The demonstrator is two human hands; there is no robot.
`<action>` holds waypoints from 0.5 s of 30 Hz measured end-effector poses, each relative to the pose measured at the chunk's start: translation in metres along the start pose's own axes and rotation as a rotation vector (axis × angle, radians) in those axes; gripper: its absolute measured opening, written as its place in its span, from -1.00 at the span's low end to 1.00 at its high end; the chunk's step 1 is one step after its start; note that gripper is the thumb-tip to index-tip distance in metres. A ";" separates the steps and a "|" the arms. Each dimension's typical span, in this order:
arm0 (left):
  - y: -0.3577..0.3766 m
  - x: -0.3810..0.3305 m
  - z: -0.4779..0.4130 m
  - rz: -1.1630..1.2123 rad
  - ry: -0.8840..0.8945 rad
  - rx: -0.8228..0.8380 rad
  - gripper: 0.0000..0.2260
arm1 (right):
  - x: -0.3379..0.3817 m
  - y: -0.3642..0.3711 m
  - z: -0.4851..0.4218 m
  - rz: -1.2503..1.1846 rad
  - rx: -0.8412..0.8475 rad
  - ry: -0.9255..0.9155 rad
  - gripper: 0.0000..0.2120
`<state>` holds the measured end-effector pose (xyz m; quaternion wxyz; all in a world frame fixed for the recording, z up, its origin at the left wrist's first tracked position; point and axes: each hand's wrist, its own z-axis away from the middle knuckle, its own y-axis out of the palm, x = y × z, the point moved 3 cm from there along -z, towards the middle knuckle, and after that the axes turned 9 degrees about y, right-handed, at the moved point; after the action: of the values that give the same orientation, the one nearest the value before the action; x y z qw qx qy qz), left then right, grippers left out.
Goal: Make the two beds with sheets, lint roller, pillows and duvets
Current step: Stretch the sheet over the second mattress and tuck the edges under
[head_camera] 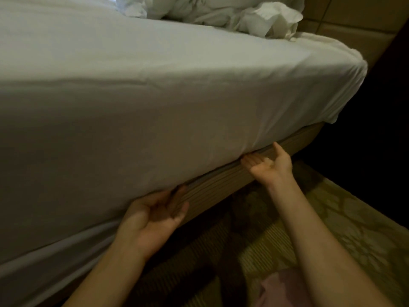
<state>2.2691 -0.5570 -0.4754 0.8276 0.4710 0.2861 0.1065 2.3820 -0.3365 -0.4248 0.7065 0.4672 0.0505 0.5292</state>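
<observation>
The left hand (pixel 155 216) lies palm up at the lower edge of the mattress (pixel 99 151), fingers loosely curled and gripping nothing, fingertips at the seam above the ribbed bed base (pixel 221 176). The right hand (pixel 270 165), farther along that edge, is also palm up and relaxed, fingertips touching the white sheet (pixel 177 63) wrapping the mattress. A crumpled duvet (pixel 221 9) lies on the mattress's far side.

sheet (pixel 155 89): white, smooth | covers mattress, tucked along lower edge
</observation>
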 end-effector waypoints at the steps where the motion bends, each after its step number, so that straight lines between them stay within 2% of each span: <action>1: 0.000 -0.001 0.000 0.014 0.015 0.004 -0.23 | 0.000 -0.001 -0.004 -0.021 0.026 0.014 -0.31; 2: 0.000 -0.001 0.000 0.016 0.018 0.006 -0.19 | -0.002 -0.001 -0.007 -0.028 0.053 0.027 -0.29; 3: 0.001 -0.001 0.002 0.000 0.015 -0.003 -0.25 | -0.007 -0.001 -0.011 -0.038 0.079 0.031 -0.30; 6: 0.006 0.001 0.006 -0.054 0.005 -0.075 -0.73 | -0.022 0.000 -0.023 -0.121 0.133 0.018 -0.40; 7: 0.007 0.001 0.006 -0.052 0.012 -0.085 -0.80 | -0.026 0.002 -0.027 -0.152 0.137 0.024 -0.43; 10: 0.011 0.003 0.007 -0.041 0.022 -0.078 -0.81 | -0.031 0.008 -0.035 -0.197 0.159 0.025 -0.45; 15: 0.013 0.005 0.012 -0.069 0.052 -0.106 -0.80 | -0.028 0.016 -0.031 -0.140 0.151 0.017 -0.47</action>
<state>2.2811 -0.5569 -0.4614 0.8469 0.4134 0.3175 0.1050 2.3409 -0.3403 -0.4428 0.7039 0.5099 0.1290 0.4774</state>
